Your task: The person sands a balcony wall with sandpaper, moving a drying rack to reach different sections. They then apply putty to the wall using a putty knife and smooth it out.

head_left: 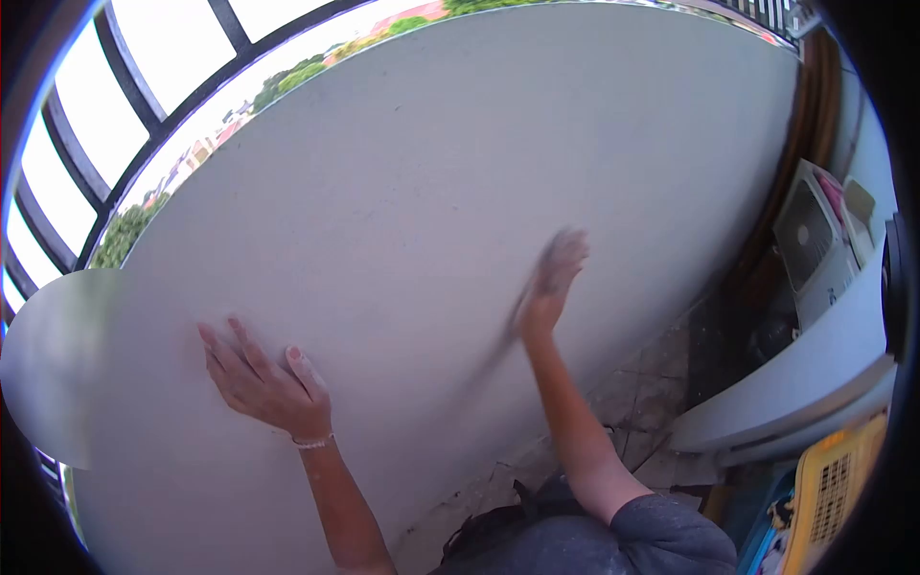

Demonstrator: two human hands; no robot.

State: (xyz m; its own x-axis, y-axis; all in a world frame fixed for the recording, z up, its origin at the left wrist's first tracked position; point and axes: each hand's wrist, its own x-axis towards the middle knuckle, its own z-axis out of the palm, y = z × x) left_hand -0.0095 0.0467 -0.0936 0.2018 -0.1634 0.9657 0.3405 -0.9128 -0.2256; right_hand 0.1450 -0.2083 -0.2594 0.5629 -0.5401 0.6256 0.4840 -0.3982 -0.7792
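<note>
A pale grey wall panel point(412, 220) fills most of the head view. My left hand point(268, 388) lies against it at the left, fingers spread and white dust on the fingertips; a beaded bracelet point(311, 443) circles the wrist. Farther right and higher, my right hand point(562, 266) is close to the same surface, its edge turned toward it. Motion smears its fingers, and I cannot tell whether it holds anything. A dark shadow runs down and left from it along the wall.
A black railing point(144, 125) stands beyond the wall's upper left edge. At the right are a white appliance-like box point(815, 235), brown pipes point(810, 125) and a curved white panel point(767, 398). A yellow basket point(832, 489) sits at lower right, near the tiled floor point(652, 383).
</note>
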